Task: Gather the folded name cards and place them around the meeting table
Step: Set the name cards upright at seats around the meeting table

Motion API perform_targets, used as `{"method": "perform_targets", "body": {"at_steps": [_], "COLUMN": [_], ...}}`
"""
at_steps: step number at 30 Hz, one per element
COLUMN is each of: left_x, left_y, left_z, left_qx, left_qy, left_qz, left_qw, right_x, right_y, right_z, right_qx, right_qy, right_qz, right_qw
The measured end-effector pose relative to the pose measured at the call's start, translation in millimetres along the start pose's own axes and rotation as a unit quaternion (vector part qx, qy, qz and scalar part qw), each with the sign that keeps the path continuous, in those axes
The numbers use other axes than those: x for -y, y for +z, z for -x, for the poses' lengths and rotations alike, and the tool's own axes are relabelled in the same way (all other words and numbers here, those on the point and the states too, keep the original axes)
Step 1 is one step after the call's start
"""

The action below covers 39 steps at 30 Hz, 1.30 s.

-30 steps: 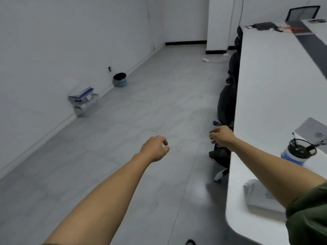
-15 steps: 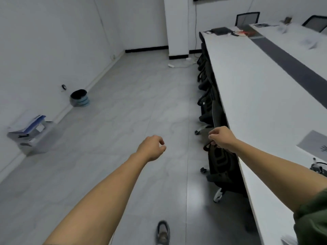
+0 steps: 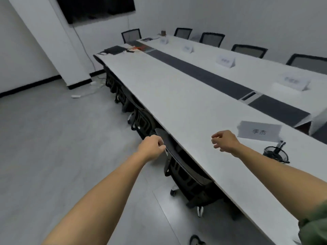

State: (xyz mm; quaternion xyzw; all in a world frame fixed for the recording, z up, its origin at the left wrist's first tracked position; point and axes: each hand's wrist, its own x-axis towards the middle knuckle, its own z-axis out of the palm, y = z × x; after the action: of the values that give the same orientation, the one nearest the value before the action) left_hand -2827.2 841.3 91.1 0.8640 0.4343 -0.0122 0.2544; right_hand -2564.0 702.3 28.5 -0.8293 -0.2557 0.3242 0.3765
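- At the near edge of the meeting table [image 3: 168,89], the right hand [image 3: 225,141] hovers above the surface. Its fingers are loosely curled and hold nothing.
- The left hand [image 3: 152,147] hangs off the table beside the back of a tucked-in chair [image 3: 184,172]. Its fingers are likewise loosely curled, with nothing visibly held.
- A flat printed sheet [image 3: 259,131] lies just beyond the right hand. A mesh pen holder [image 3: 276,153] stands near the right forearm.
- Four folded name cards [image 3: 225,61] stand upright along the far side, well apart from both hands. The near side shows none.
- Change: within the last second the view has swung from the floor and wall onto the table's full length. Both hands have stayed empty. A paper pile at the table's end has passed out of view.
- Consequence: the far side appears served and the near side is still outstanding. Cards probably have to be picked up before any placement.
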Motion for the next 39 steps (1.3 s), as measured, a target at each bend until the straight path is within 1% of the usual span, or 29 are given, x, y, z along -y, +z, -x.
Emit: {"method": "perform_targets", "body": {"at_steps": [4, 9, 16, 22, 27, 31, 34, 39], "left_x": [-37, -69, -111, -156, -184, -203, -216, -247], "left_y": [18, 35, 49, 84, 120, 148, 168, 197], "left_z": [-87, -180, -273, -342, -388, -412, -418, -425], "left_qx": [0.06, 0.128, 0.19, 0.253, 0.305, 0.346, 0.361, 0.343], "left_qy": [0.08, 0.123, 0.174, 0.245, 0.29, 0.286, 0.293, 0.304], "left_qz": [-0.009, -0.035, -0.04, -0.063, -0.067, -0.035, -0.027, -0.028], "left_qw": [0.995, 0.983, 0.965, 0.934, 0.905, 0.893, 0.885, 0.889], "right_x": [-24, -42, -47, -64, -78, -90, -97, -116], "right_y": [-34, -62, -84, -111, -132, -149, -158, -171], "right_z": [-44, -93, -129, -158, -175, -190, -200, -223], "right_qx": [-0.066, -0.123, -0.172, -0.244, -0.307, -0.339, -0.343, -0.341], "right_qy": [0.049, 0.109, 0.172, 0.229, 0.298, 0.344, 0.363, 0.371], "right_qz": [-0.02, -0.056, -0.068, -0.074, -0.076, -0.065, -0.062, -0.033], "right_qw": [0.996, 0.985, 0.967, 0.939, 0.901, 0.873, 0.864, 0.863]}}
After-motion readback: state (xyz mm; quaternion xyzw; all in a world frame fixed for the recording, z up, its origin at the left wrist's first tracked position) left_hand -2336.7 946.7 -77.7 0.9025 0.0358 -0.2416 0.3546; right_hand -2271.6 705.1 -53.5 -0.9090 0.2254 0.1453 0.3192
